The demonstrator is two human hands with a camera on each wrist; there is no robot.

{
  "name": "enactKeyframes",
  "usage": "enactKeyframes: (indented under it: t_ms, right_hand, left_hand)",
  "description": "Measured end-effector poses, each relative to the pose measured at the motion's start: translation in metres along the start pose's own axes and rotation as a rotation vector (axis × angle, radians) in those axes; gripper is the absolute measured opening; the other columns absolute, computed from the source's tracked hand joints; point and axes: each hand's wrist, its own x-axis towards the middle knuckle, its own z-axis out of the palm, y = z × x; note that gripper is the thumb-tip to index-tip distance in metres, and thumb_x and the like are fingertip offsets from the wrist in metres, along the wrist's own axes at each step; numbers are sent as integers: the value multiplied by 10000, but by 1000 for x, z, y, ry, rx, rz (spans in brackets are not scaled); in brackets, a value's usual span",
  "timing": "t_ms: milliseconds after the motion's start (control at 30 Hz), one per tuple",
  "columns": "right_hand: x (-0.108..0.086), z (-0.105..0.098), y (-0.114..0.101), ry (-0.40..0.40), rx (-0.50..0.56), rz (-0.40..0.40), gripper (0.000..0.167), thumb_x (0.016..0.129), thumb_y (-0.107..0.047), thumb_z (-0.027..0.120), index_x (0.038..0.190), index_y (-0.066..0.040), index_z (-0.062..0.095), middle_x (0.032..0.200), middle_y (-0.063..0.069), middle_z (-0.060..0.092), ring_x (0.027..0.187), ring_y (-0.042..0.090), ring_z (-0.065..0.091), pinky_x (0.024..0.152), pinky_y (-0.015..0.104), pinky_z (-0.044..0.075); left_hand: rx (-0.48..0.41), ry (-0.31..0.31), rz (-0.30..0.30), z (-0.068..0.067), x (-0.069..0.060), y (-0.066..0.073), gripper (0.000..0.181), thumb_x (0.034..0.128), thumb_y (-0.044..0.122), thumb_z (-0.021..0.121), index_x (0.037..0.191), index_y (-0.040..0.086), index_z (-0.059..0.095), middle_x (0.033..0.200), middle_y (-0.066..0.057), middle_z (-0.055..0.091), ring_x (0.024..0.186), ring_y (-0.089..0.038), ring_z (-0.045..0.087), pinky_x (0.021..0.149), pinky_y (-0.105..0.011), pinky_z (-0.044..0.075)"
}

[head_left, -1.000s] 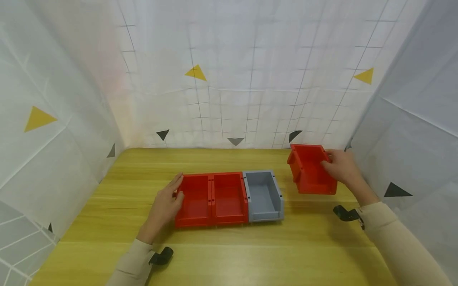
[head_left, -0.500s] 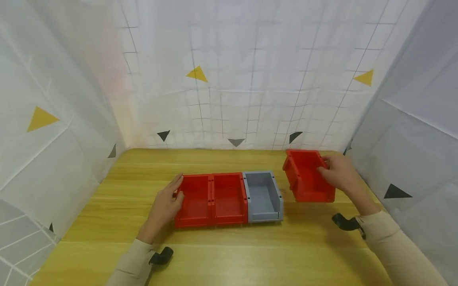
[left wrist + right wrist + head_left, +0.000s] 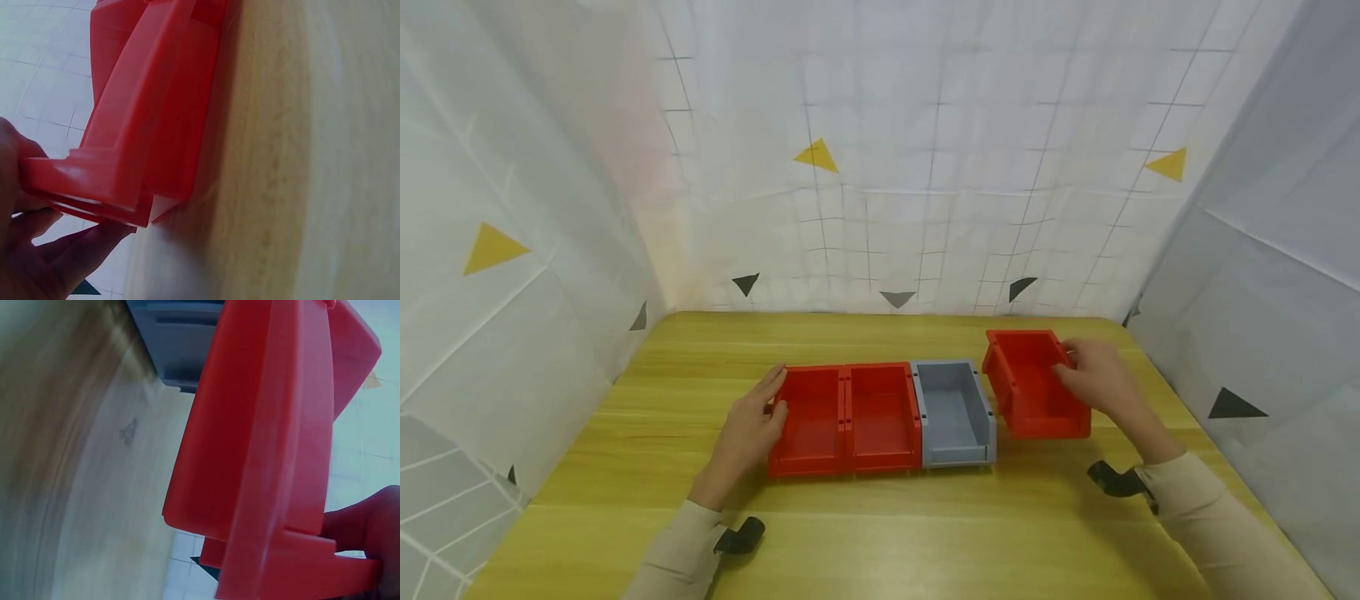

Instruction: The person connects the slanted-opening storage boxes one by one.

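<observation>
My left hand (image 3: 747, 429) grips the left side wall of the leftmost red storage bin (image 3: 807, 466). The left wrist view shows thumb and fingers on either side of that bin's wall (image 3: 156, 112). Right against it stands a second red bin (image 3: 882, 460), followed by a grey-blue bin (image 3: 958, 456), all in one row. A third red bin (image 3: 1047, 427) hangs just right of the grey one, slightly tilted and off the table. My right hand (image 3: 1097, 375) pinches its right wall, thumb inside. In the right wrist view a gap separates this bin (image 3: 250, 437) from the grey bin (image 3: 181, 344).
The bins stand on a yellowish wooden table (image 3: 880, 533). White sheeting with grid lines rises behind it (image 3: 880, 225) and along both sides. A dark curved piece is worn at each wrist, such as the right wrist piece (image 3: 1116, 479).
My right hand has brought the third red bin down and to the left, closer to the grey bin. The left hand and the row have stayed put.
</observation>
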Motion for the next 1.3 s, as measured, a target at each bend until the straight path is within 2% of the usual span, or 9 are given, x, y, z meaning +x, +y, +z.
enactKeyframes:
  t_ms: [400,667,833,900,1100,1233,1300]
  right_hand:
    - [-1,14,2,-2,-45,13,365,956,-45,611,1235,190,591,1012,294,694,710,280,653,637,447,612]
    - [-1,20,1,5,-75,13,250,949,-38,595,1106,153,635,801,138,662,613,227,561,554,359,542]
    - [-1,23,-1,12,-100,26,220,933,-24,605,1071,143,648,763,107,645,605,223,550,554,353,537]
    - [-1,25,-2,11,-116,34,217,926,-21,605,1064,141,649,750,103,637,602,225,546,555,354,534]
    - [-1,25,-4,-8,-143,64,216,928,-42,605,1054,131,636,762,110,635,617,231,557,566,358,547]
    - [1,20,-10,-42,-163,94,255,959,-120,624,1037,119,584,780,140,603,649,265,560,568,373,539]
    - [3,17,-17,-47,-187,97,397,982,-200,637,1166,144,562,914,238,637,764,349,608,658,454,582]
  left_hand:
    - [-10,-9,-4,1,-1,-1,548,1014,41,571,1545,-24,453,1623,-79,402,1283,-337,595,939,-481,550]
    - [-5,-2,-2,0,-1,1,544,1011,38,574,1537,-36,460,1620,-96,409,1238,-344,625,926,-486,558]
    - [-9,-4,-5,-1,-1,2,545,1011,33,569,1540,-35,456,1614,-127,414,1182,-345,655,919,-491,563]
    - [-9,-3,-5,-1,-1,2,544,1011,32,569,1539,-37,456,1613,-130,413,1172,-345,659,918,-492,564]
    - [1,-13,-13,-1,0,3,550,1015,36,570,1547,-29,445,1629,-93,391,1276,-341,596,942,-483,551]
    - [13,-12,-14,-1,0,2,556,1014,38,575,1552,-12,444,1631,-73,387,1319,-333,562,950,-476,546]
    - [14,-8,-12,-1,0,2,555,1012,37,577,1550,-13,447,1629,-72,390,1322,-334,558,950,-479,547]
